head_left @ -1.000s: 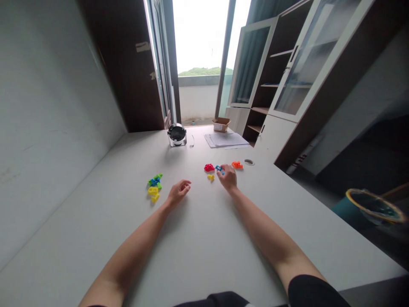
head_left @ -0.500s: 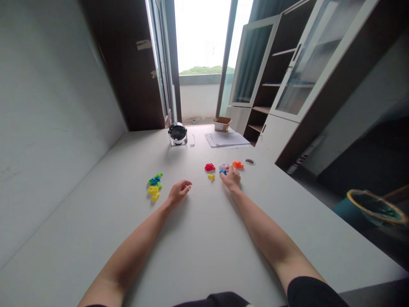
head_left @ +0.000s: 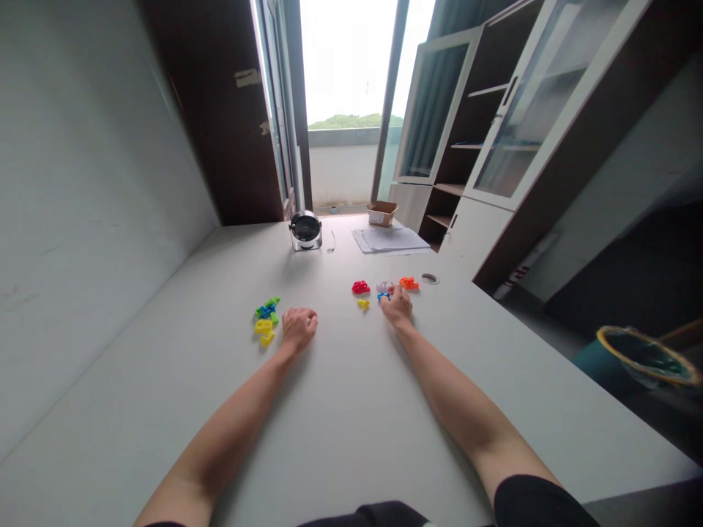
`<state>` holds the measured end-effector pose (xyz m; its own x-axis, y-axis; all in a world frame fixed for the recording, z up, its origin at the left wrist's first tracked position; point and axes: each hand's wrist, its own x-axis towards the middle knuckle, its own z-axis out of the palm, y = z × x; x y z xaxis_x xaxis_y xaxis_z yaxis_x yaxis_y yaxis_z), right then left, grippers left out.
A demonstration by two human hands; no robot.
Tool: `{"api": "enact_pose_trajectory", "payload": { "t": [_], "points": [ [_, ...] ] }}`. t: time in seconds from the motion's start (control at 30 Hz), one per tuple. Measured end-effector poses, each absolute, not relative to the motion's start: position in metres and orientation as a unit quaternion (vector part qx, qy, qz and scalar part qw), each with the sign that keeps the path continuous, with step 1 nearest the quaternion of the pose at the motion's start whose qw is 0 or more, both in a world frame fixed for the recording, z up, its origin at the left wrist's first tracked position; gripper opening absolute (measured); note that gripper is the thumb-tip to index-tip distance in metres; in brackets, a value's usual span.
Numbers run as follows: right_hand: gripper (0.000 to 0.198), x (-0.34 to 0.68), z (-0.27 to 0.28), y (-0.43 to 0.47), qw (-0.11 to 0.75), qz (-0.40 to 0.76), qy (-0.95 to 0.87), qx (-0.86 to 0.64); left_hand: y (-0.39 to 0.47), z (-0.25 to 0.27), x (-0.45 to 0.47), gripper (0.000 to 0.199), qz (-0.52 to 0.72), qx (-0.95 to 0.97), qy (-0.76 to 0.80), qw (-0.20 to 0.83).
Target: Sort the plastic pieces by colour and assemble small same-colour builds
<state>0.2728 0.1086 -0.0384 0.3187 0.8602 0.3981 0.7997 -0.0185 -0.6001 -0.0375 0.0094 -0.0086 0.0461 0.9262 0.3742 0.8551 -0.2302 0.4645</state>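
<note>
My right hand (head_left: 398,306) rests on the white table with its fingers curled in at a small blue plastic piece (head_left: 383,296), which they partly cover. Right behind it lie a clear plastic piece (head_left: 384,286) and an orange cluster (head_left: 408,282). To its left are a red cluster (head_left: 360,287) and a small yellow piece (head_left: 363,304). My left hand (head_left: 299,326) lies knuckles up on the table, fingers folded in and nothing showing in them. Just left of it sit green pieces (head_left: 274,318), blue pieces (head_left: 266,311) and yellow pieces (head_left: 263,326).
A round black-and-silver device (head_left: 305,230) stands at the table's back, beside a short thin cord (head_left: 332,241). Paper sheets (head_left: 392,239) and an open cardboard box (head_left: 382,213) are at the back right. A cable-hole ring (head_left: 430,279) sits near the right edge.
My left hand has moved left toward the coloured pieces, turned knuckles up and closed. My right hand has barely shifted at the blue piece.
</note>
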Motion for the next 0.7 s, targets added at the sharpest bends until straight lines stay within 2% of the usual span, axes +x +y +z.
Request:
{"api": "enact_pose_trajectory", "payload": {
  "t": [0.13, 0.43, 0.7],
  "points": [
    [0.029, 0.271, -0.039, 0.11, 0.402, 0.037, -0.58, -0.707, 0.01, -0.01, -0.041, 0.017, 0.296, 0.697, 0.653, 0.016],
    [0.03, 0.268, -0.037, 0.109, 0.43, 0.034, -0.588, -0.684, 0.008, -0.01, -0.04, 0.015, 0.277, 0.682, 0.677, 0.018],
    [0.029, 0.26, -0.031, 0.104, 0.451, 0.023, -0.607, -0.654, 0.007, -0.005, -0.033, 0.019, 0.275, 0.793, 0.538, 0.072]
  ]
}}
